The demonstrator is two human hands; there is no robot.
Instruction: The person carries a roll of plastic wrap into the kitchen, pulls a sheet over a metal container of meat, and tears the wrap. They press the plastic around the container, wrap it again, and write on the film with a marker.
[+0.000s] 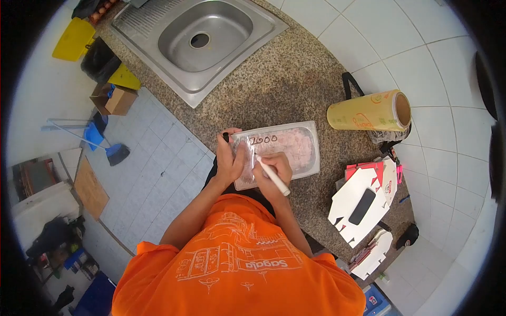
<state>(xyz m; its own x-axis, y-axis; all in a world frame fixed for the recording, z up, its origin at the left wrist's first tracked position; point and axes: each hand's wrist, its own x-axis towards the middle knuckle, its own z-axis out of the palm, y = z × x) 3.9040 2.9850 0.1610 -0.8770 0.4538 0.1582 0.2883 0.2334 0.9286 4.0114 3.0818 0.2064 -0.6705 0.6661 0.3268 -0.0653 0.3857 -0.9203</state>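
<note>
A clear plastic container [316, 158] of pale pink, minced-looking food lies tilted at the edge of the granite counter. Its top is covered with plastic film, and "2000" stands in dark writing near its far edge. My left hand [230, 160] grips the container's left side, thumb on top, with a small black marker cap [226, 137] between its fingers. In my right hand [276, 167] is a white marker [274, 178], its tip at the film just below the writing. Some fingers of my right hand are hidden.
A steel sink [205, 34] is set into the granite counter [284, 79]. Right of the container lie a large roll of film [363, 111] and white cardboard pieces [348, 210] with a black phone [362, 207] on top. A broom [116, 152] and cardboard box [118, 100] are at left.
</note>
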